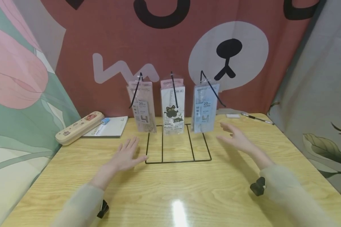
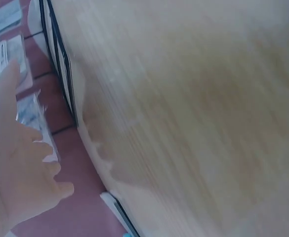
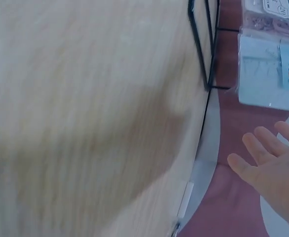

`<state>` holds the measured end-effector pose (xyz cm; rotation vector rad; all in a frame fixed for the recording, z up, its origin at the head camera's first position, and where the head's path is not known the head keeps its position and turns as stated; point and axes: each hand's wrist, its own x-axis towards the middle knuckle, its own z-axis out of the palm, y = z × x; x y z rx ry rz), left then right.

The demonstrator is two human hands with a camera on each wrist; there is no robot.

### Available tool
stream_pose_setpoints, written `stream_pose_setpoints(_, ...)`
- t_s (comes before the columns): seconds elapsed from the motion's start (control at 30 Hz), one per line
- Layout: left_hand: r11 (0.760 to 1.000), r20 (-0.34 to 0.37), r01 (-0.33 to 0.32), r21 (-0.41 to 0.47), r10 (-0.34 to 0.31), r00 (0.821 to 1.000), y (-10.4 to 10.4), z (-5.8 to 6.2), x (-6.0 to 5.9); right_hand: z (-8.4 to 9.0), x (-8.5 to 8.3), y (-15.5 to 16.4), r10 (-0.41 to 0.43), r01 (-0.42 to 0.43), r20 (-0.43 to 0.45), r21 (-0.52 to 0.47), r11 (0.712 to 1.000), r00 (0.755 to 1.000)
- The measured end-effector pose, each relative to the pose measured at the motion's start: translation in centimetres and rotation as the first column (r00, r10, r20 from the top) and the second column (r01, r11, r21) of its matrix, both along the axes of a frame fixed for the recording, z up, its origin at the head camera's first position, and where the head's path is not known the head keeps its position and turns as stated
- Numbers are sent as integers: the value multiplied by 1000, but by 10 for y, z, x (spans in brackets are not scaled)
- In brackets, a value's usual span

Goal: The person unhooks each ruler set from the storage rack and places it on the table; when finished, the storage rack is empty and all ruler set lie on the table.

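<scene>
A black wire display rack stands on the wooden table, its three hooks carrying packaged ruler sets. A pink pack hangs on the left hook, a white pack with black cats in the middle with a pink one behind it, and a blue pack on the right. My left hand is spread beside the rack's left front corner, thumb near the base wire, holding nothing. To the right of the blue pack, my right hand hovers with fingers extended and holds nothing. In the right wrist view, its fingers are spread apart.
At the back left, a cream pencil case rests partly on a white booklet, with a small blue item beside it. A white eraser-like block and a pen lie at the back right. A printed curtain hangs behind.
</scene>
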<state>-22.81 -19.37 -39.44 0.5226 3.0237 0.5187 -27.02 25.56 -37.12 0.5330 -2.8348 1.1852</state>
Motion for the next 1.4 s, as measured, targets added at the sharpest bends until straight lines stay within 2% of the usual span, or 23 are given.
stream_pose_setpoints(0.27, 987, 54, 130, 92, -136, 989, 21, -5, -6, 7, -14, -21, -25, 28, 24, -141, 990, 999)
stream_pose_setpoints(0.4, 981, 83, 156, 114, -166, 983, 30, -8, -6, 7, -20, -25, -37, 45, 44, -198, 979, 998)
stream_pose_setpoints(0.53, 985, 131, 143, 94, -155, 979, 35, -12, -4, 7, -25, -28, -73, 90, 85, -212, 973, 994)
stream_pose_setpoints(0.67, 988, 129, 147, 55, -153, 980, 36, -15, -3, 8, -29, -32, -101, 128, 130, -227, 965, 986)
stream_pose_setpoints(0.9, 993, 140, 115, 33, -118, 983, 34, -18, -5, 11, -36, -40, -50, 115, 194, -340, 933, 980)
stream_pose_setpoints(1.07, 993, 134, 111, 31, -115, 984, 32, -20, -6, 14, -33, -46, -5, 83, 193, -398, 914, 981)
stream_pose_setpoints(1.27, 993, 125, 116, 5, -116, 985, 32, -19, -6, 18, -19, -48, -35, 95, 167, -363, 927, 985)
stream_pose_setpoints(1.4, 993, 129, 113, -18, -109, 986, 32, -19, -7, 20, 0, -46, -50, 110, 181, -339, 934, 982)
